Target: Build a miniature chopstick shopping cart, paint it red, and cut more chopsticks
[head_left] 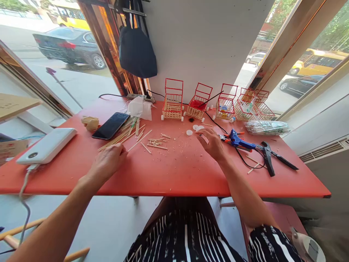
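On the red table (pixel 174 178), my left hand (pixel 110 160) rests with fingers curled together beside thin wooden sticks (pixel 140 140); whether it pinches one is hidden. My right hand (pixel 211 143) is over the table with thumb and fingers apart, at a few small white discs (pixel 189 133), and nothing shows in its grasp. Short cut sticks (pixel 156 142) lie between the hands. Several miniature carts (pixel 173 105) with red frames and white wheels stand along the back. A blue glue gun (pixel 240 141) lies right of my right hand.
A black phone (pixel 111 125), a crumpled brown lump (pixel 91 123) and a white power strip or bank (pixel 47 145) with a cable are at the left. Black-handled cutters (pixel 268 156) and a wrapped stick bundle (pixel 268 128) lie at the right. A dark bag (pixel 137 51) hangs behind.
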Demonstrator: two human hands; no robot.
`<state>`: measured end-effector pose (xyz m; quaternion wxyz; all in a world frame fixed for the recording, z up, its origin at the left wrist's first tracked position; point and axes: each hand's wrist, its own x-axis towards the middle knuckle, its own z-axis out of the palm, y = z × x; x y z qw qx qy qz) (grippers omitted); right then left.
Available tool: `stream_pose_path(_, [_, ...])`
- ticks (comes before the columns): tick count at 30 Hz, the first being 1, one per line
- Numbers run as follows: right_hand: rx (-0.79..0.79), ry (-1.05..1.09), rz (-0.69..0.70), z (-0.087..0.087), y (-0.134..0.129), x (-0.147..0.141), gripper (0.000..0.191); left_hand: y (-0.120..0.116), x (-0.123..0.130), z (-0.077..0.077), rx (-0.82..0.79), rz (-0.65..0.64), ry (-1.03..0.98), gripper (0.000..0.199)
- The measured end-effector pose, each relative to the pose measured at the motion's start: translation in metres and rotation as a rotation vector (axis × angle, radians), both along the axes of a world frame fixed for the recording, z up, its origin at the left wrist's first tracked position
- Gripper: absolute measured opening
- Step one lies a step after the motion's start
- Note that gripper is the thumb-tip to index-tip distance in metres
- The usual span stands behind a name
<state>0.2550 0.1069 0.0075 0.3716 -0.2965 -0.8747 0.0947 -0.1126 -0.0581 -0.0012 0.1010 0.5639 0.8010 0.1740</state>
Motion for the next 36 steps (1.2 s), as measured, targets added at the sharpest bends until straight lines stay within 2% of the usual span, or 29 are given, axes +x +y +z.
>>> stream_pose_path(3, [-0.033, 0.056, 0.018, 0.0, -0.001, -0.002, 0.026, -0.002, 0.011, 0.009, 0.03, 0.074, -0.032, 0.013])
stream_pose_path(5, [-0.134, 0.116, 0.051, 0.001, -0.006, -0.008, 0.03, -0.004, 0.031, 0.013, 0.092, 0.059, -0.158, 0.011])
stream_pose_path(7, [-0.323, 0.171, 0.128, 0.001, -0.014, -0.018, 0.037, -0.005, 0.061, 0.013, 0.132, -0.025, -0.298, 0.014])
stream_pose_path(10, [-0.672, 0.154, 0.319, 0.0, -0.029, -0.033, 0.05, -0.005, 0.11, 0.007, 0.187, -0.207, -0.458, 0.018])
stream_pose_path(13, [-0.865, 0.138, 0.433, 0.0, -0.037, -0.041, 0.058, 0.0, 0.134, -0.001, 0.156, -0.368, -0.503, 0.021])
stream_pose_path(15, [-0.915, 0.183, 0.406, 0.0, -0.036, -0.04, 0.063, 0.005, 0.124, -0.003, 0.162, -0.369, -0.42, 0.025])
stream_pose_path(18, [-0.963, 0.245, 0.288, -0.001, -0.027, -0.032, 0.066, 0.01, 0.079, -0.001, 0.209, -0.135, -0.041, 0.036])
stream_pose_path(19, [-0.972, 0.26, 0.251, -0.002, -0.024, -0.03, 0.067, 0.009, 0.061, 0.0, 0.18, -0.032, 0.116, 0.04])
stream_pose_path(20, [-0.977, 0.269, 0.221, -0.002, -0.021, -0.028, 0.067, 0.008, 0.044, 0.002, 0.113, 0.014, 0.247, 0.047])
stream_pose_path(23, [-0.972, 0.256, 0.178, -0.003, -0.017, -0.026, 0.069, 0.004, 0.011, 0.004, -0.113, 0.097, 0.424, 0.051])
stream_pose_path(25, [-0.963, 0.232, 0.175, -0.003, -0.017, -0.027, 0.069, 0.004, 0.005, 0.005, -0.174, 0.101, 0.455, 0.05])
stream_pose_path(28, [-0.956, 0.208, 0.175, -0.001, -0.021, -0.03, 0.069, 0.008, 0.006, 0.004, -0.172, 0.089, 0.455, 0.046])
stream_pose_path(33, [-0.966, 0.213, 0.148, -0.001, -0.02, -0.029, 0.071, 0.012, 0.003, -0.001, -0.153, 0.076, 0.346, 0.041])
stream_pose_path(36, [-0.98, 0.218, 0.146, -0.003, -0.018, -0.029, 0.07, 0.022, -0.002, 0.003, -0.131, 0.103, 0.281, 0.042])
